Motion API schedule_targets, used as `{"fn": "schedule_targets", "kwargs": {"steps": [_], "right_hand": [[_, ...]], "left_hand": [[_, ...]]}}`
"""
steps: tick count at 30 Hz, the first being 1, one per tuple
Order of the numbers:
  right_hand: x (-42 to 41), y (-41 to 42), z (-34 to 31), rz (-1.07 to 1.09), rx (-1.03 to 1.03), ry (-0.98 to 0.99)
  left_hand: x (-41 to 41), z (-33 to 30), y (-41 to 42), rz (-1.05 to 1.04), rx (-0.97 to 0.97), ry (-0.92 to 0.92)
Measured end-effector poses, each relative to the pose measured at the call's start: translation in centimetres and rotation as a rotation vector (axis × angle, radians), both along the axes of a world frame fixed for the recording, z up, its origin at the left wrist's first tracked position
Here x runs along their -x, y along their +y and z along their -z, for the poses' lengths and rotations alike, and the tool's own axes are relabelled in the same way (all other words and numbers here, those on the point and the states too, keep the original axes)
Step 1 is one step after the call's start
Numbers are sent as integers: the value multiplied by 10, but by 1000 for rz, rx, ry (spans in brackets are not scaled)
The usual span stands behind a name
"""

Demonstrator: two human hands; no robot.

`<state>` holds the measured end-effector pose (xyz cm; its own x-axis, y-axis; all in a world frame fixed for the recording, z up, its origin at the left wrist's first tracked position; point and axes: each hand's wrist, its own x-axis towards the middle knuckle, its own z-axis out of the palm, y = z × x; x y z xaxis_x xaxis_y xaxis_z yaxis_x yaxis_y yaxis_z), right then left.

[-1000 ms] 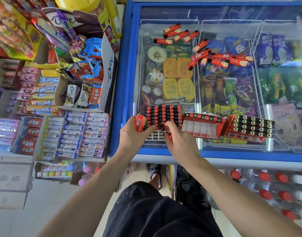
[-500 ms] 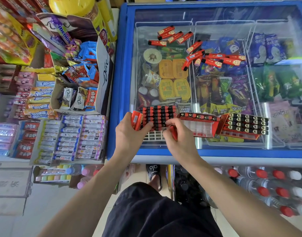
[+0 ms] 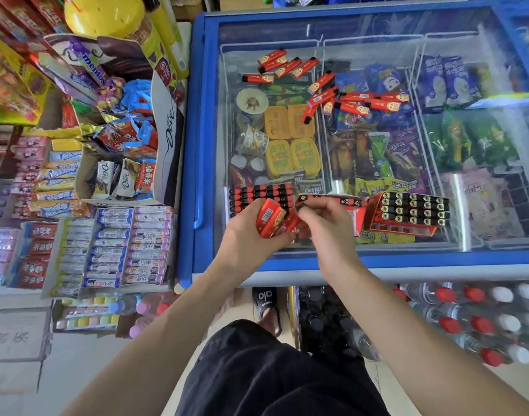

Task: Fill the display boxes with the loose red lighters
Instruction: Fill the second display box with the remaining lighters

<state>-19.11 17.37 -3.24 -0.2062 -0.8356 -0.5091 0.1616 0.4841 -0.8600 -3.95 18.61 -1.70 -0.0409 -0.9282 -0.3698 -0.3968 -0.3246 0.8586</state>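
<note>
Bright, even daylight with soft shadows; pale reflections wash across the freezer lid (image 3: pixel 377 28) at the far side, wide-angle bending curves the edges, and corners look slightly smeared

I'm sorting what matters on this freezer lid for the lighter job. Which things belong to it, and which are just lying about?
Part of the job:
- loose red lighters on the glass
- lighters in the left hand, right hand at them
- three display boxes: left, middle, right

Just lying about:
- ice creams under the glass
- chocolate carton
- water bottles
</note>
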Motion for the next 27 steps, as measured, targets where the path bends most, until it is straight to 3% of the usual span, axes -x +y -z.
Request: {"fn": "schedule_targets", "kwargs": {"steps": [4, 9, 14, 17, 22, 27], "right_hand": [[4, -1, 0, -40, -16, -32], [18, -3, -10, -286, 84, -70], [25, -1, 1, -525, 397, 551], [22, 2, 20, -670, 577, 795], [6, 6, 44, -761, 760, 1040], [3, 8, 61, -765, 809, 1105]], "left_hand": [[3, -4, -1, 63, 79, -100], [-7, -3, -4, 65, 62, -100], [-24, 3, -11, -86, 26, -151], [-32, 8, -14, -164, 0, -190], [-34, 18, -15, -145, -21, -238], [-32, 30, -15, -101, 9, -311]]}}
